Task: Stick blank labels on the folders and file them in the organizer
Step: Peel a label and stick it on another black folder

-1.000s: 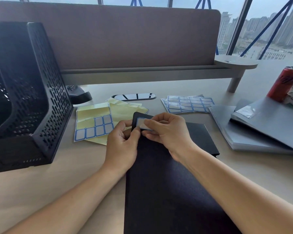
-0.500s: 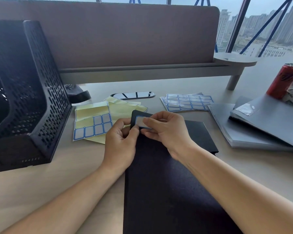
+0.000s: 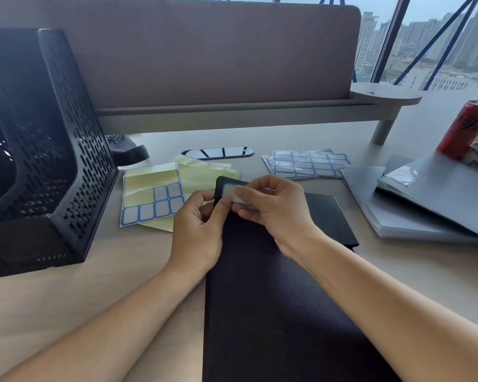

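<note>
A black folder lies lengthwise on the desk in front of me, over a second black folder. A blank white label with a blue border sits at its far left corner. My left hand grips that corner, thumb beside the label. My right hand pinches the label's right end with fingers and thumb, covering that end. A black mesh organizer stands at the left. A partly used label sheet lies between the organizer and the folder.
Yellow backing sheets and a full label sheet lie behind the folder. Grey folders are stacked at the right, with a red can behind them. A dark oval grommet sits near the grey shelf.
Both hands stay at the folder's far left corner with the label. Nothing else has visibly moved apart from a slight shift of the view.
</note>
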